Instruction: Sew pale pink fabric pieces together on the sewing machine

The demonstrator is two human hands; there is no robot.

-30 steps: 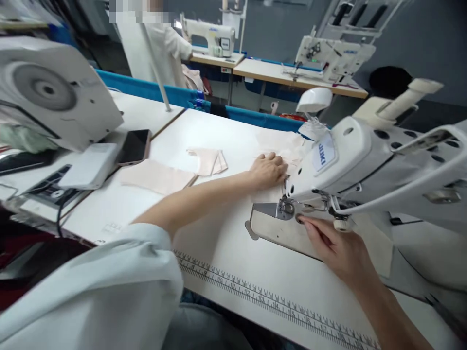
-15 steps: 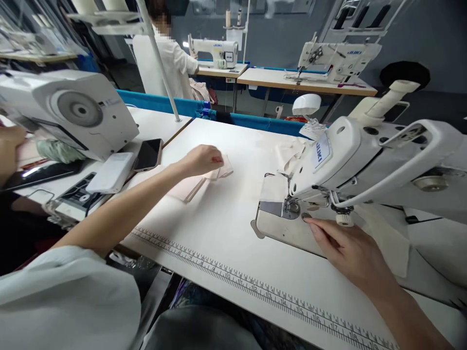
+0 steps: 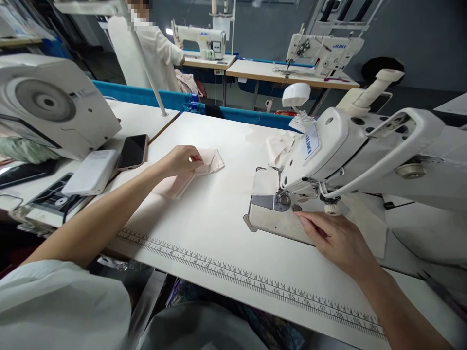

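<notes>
My left hand (image 3: 181,160) is pinched on a small stack of pale pink fabric pieces (image 3: 210,161) lying on the white sewing table (image 3: 219,228). A larger pale pink piece (image 3: 171,185) lies just below that hand. My right hand (image 3: 337,240) rests flat on the metal bed (image 3: 272,224) of the white Juki sewing machine (image 3: 350,150), fingertips just right of the needle and presser foot (image 3: 280,199). Cream fabric (image 3: 279,146) is bunched behind the machine's head.
A black phone (image 3: 133,151) and a white box (image 3: 92,171) lie at the left, beside another white machine (image 3: 51,104). A printed ruler (image 3: 255,284) runs along the table's near edge. A person in white sits at a far sewing table (image 3: 153,51). Blue dividers stand behind.
My left hand has left the fabric by the needle, travelled left and closed on the small pink stack. My right hand has stayed on the machine bed.
</notes>
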